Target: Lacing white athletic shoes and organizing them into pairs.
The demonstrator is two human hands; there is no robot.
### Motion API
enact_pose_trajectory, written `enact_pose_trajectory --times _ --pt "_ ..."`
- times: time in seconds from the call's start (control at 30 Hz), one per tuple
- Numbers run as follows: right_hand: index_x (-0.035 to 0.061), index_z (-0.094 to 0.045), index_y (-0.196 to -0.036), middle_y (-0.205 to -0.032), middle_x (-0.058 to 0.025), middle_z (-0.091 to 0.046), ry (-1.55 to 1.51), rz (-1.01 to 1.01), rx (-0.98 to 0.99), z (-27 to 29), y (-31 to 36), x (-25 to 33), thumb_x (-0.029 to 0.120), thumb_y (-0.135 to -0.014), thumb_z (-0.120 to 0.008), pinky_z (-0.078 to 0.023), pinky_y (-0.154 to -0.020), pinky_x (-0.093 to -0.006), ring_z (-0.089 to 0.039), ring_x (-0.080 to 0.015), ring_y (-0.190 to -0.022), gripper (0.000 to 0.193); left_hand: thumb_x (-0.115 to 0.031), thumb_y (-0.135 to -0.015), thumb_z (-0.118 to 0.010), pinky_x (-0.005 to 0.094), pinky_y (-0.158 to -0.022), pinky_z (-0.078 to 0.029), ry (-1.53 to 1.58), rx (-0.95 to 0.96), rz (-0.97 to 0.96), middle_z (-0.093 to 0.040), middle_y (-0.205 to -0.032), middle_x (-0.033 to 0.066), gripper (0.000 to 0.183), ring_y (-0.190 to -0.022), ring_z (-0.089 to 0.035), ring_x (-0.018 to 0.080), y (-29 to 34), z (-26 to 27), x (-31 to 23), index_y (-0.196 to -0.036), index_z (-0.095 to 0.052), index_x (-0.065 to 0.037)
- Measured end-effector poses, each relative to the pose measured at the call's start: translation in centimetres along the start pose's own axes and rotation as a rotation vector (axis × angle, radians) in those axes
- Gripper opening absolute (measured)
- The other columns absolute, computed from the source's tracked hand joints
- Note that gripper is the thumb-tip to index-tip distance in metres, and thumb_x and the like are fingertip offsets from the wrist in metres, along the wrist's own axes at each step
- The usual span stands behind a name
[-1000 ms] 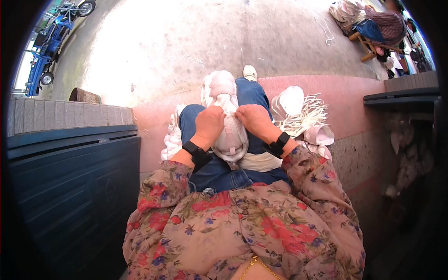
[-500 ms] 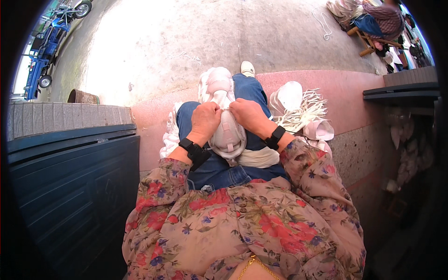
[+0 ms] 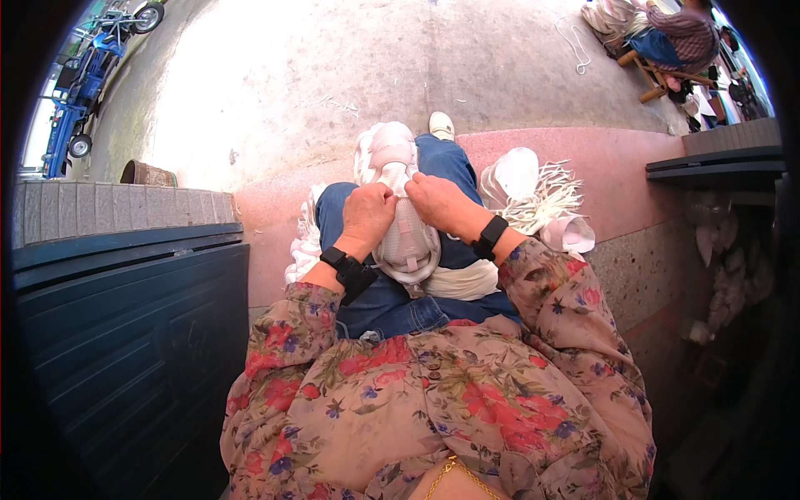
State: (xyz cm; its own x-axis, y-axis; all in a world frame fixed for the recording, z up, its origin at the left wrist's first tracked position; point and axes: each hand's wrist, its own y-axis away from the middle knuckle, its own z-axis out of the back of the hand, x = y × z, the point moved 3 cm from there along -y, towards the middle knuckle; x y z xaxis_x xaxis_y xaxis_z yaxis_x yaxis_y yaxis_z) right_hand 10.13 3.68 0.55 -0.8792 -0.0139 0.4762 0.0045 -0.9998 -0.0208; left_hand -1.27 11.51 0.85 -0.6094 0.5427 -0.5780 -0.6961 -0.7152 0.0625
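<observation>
A white and pale pink sneaker rests lengthwise on my lap, its rounded mesh end towards me. My left hand is closed at the left of the sneaker's middle, thumb and fingertips pinched over it. From the other side my right hand is closed in a similar pinch, the two sets of fingertips a little apart. What the fingertips pinch is too small to make out. Just beyond them lies another pale, padded shoe part, and whether it joins the sneaker I cannot tell.
Right of my knee, white laces lie in a bundle beside white shoe pieces. More white material is by my left leg. Dark blue door panels stand at my left. Far right, a person sits on a wooden stool.
My right fingertips have shifted slightly away from me and to the left over the sneaker. The left hand stays almost in place, and the sneaker has hardly moved.
</observation>
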Motion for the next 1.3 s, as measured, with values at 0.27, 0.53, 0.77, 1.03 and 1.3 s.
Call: enact_pose_trajectory --times 0.27,0.53,0.77,1.03,1.3 --pt "-0.0004 -0.051 -0.08 -0.078 -0.0175 -0.054 -0.143 -0.06 -0.052 -0.7 -0.8 -0.5 0.0 -0.068 -0.051 -0.045 -0.066 -0.0417 -0.054 -0.0352 -0.076 0.011 -0.017 -0.073 -0.061 0.0391 -0.067 -0.046 0.066 0.035 -0.017 -0.06 -0.079 0.0154 0.016 -0.075 -0.058 0.0323 0.6 0.1 0.6 -0.08 -0.061 -0.003" --pt "0.0015 -0.049 -0.085 -0.077 -0.0195 -0.055 -0.275 0.013 -0.221 -1.0 -1.0 0.8 -0.002 -0.067 -0.051 -0.043 -0.065 -0.0446 -0.054 -0.0378 -0.076 0.018 -0.009 -0.071 -0.06 0.0369 -0.065 -0.044 0.076 -0.144 -0.226 -0.055 -0.079 0.0154 0.018 -0.075 -0.054 0.0297 1.8 0.1 0.8 -0.086 -0.059 0.0" --pt "0.004 -0.049 -0.092 -0.084 -0.0199 -0.057 -0.365 -0.217 -0.024 -0.2 -0.9 1.1 0.003 -0.073 -0.05 -0.044 -0.067 -0.0433 -0.055 -0.0367 -0.083 0.019 -0.007 -0.07 -0.056 0.0351 -0.065 -0.045 -0.196 -0.062 -0.404 -0.052 -0.074 0.0135 0.01 -0.072 -0.053 0.0282 0.8 0.1 -0.1 -0.077 -0.056 0.0" --pt "0.0008 -0.051 -0.102 -0.077 -0.014 -0.057 -0.522 -0.225 -0.16 0.3 2.4 -2.2 0.02 -0.072 -0.063 -0.045 -0.066 -0.0351 -0.058 -0.0282 -0.073 0.038 -0.007 -0.07 -0.049 0.0335 -0.066 -0.046 -0.565 0.104 -0.735 -0.051 -0.074 0.0123 0.005 -0.075 -0.052 0.0262 -0.8 3.4 3.2 -0.072 -0.05 -0.004" --pt "-0.0003 -0.053 -0.107 -0.074 -0.0009 -0.055 -1.261 -0.639 -0.321 10.6 14.3 -11.3 0.018 -0.081 -0.058 -0.042 -0.062 -0.0216 -0.052 -0.0073 -0.068 0.032 -0.01 -0.085 -0.041 0.0366 -0.067 -0.048 -1.3 -0.488 0.445 -0.057 -0.088 0.0194 0.014 -0.082 -0.059 0.0322 8.9 39.1 34.8 -0.087 -0.051 -0.001"
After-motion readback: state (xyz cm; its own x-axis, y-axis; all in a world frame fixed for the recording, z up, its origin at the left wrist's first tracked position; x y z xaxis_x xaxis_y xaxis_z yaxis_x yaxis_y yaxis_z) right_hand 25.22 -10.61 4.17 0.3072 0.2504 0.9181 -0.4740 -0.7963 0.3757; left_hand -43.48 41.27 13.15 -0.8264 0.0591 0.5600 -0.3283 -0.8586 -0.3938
